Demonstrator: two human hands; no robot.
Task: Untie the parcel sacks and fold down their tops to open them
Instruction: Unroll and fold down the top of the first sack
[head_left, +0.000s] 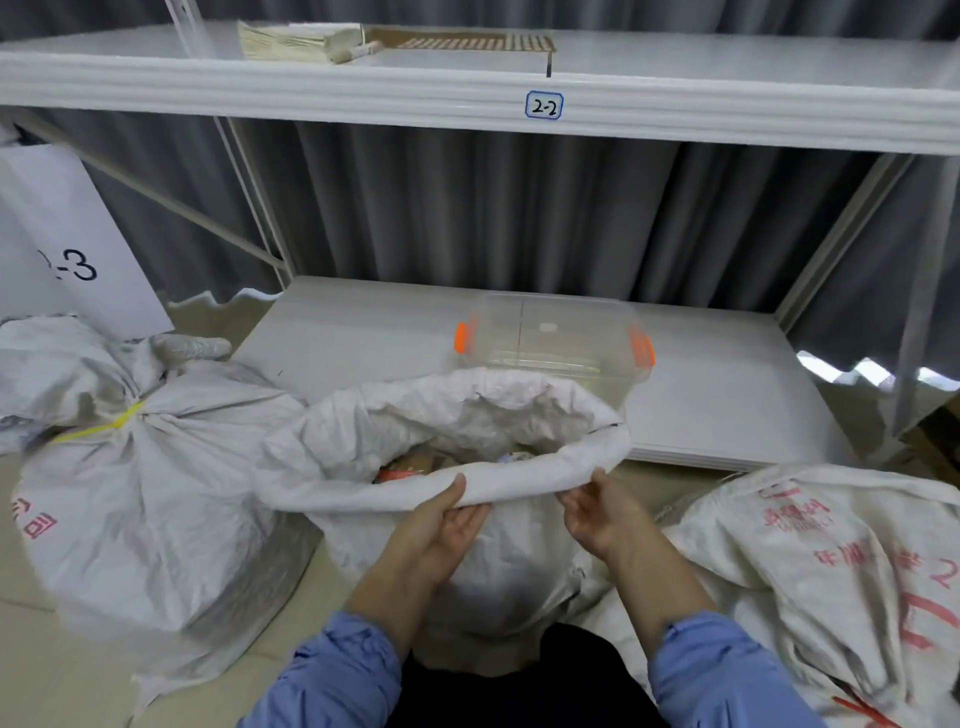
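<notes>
Cuff rolled on the middle sack

Hands work the near edge of the middle sack (519, 571), which stands on the floor right in front of the person, between two other sacks. The left hand (441, 525) grips the rolled cuff (597, 447), thumb on top and fingers curled beneath, probably to turn the fold down evenly. The right hand (597, 514) has its thumb on the cuff, but whether its fingers pinch the cloth I cannot tell.

The sack is white woven plastic, creased and soft. Its mouth gapes wide and parcels (410, 470) show inside. The tied sack (156, 493) to the left is still bunched under a yellow tie (111, 423). A third sack (831, 545), printed in red, slumps to the right. A clear box (550, 338) sits behind on the shelf board (727, 395).
</notes>
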